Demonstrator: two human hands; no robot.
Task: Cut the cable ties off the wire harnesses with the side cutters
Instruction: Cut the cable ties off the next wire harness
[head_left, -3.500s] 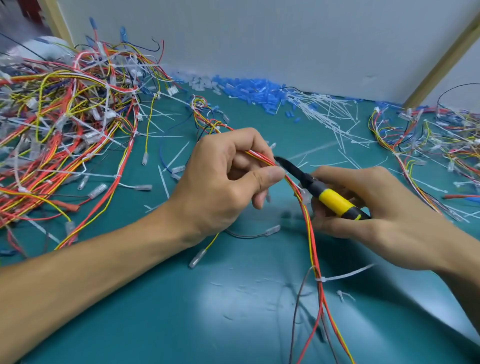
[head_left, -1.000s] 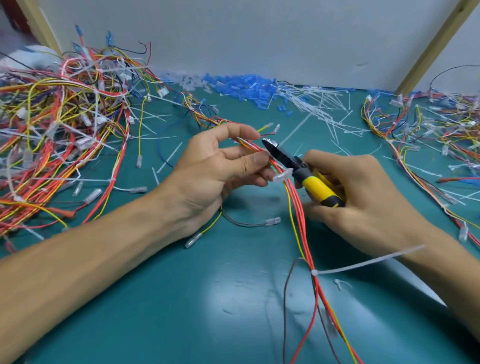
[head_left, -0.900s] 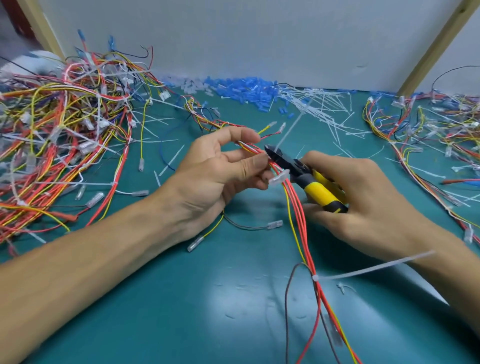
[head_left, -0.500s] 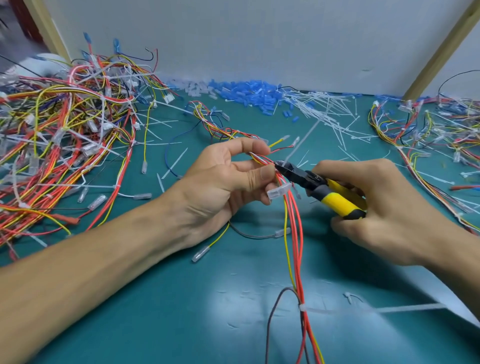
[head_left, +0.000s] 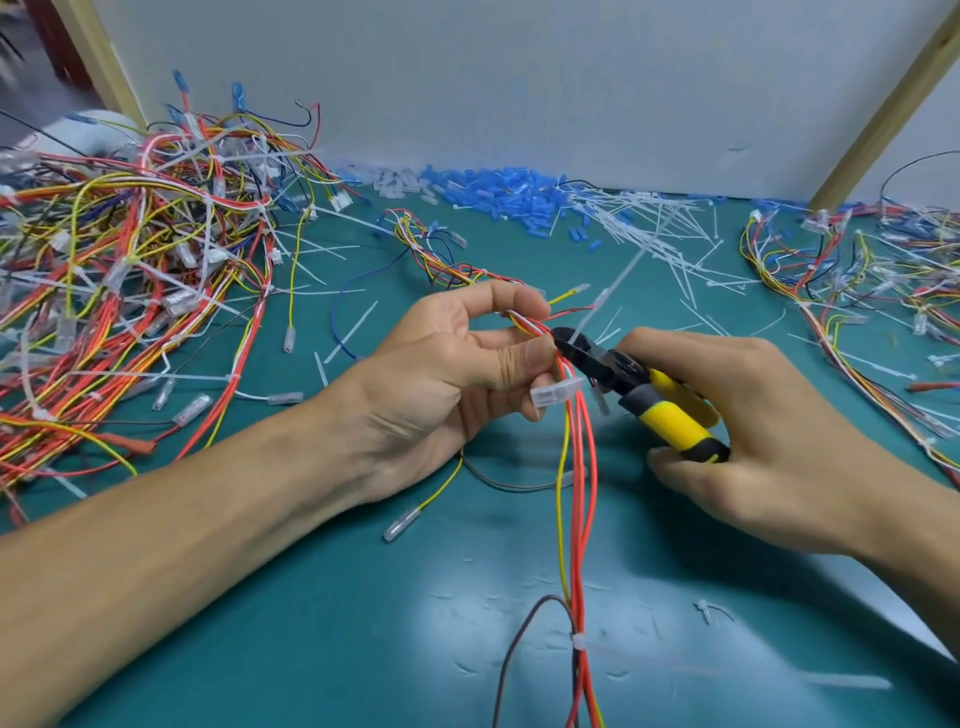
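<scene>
Side cutters (head_left: 639, 395) now at cable tie (head_left: 605, 299)

Teal mat (head_left: 363, 649), blue caps (head_left: 498, 195), white wall (head_left: 519, 78)

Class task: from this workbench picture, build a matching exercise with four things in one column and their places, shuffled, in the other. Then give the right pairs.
Things
1 side cutters
2 blue terminal sleeves
3 harness pile
4 white cable tie

Places
A along the back wall
B in the right hand
C round the wire harness, below the left hand
D at the left of the table

Pairs: 1-B, 2-A, 3-D, 4-C
</scene>
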